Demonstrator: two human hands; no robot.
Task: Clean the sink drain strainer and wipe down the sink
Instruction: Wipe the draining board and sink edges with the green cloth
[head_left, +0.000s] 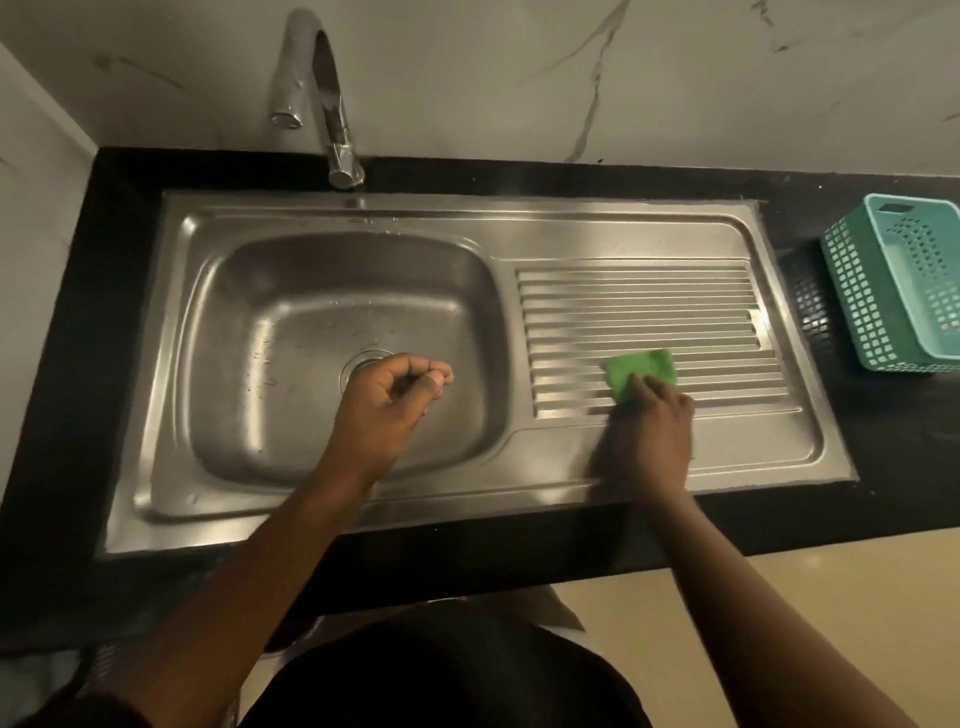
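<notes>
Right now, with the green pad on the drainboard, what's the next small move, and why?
Probably sweep the green scrub pad along the ribs toward the far end of the drainboard. The right hand presses it at the near ribs; the left hand hovers loosely curled over the basin, holding nothing visible.

Brushed steel sink (332, 499) – glossy chrome tap (332, 104), perforated plastic basket (857, 291), green pad (641, 366) possibly cloth.

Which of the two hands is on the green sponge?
The right hand, pressing the green sponge onto the ribbed drainboard. The left hand hovers loosely curled over the basin, holding nothing visible.
</notes>
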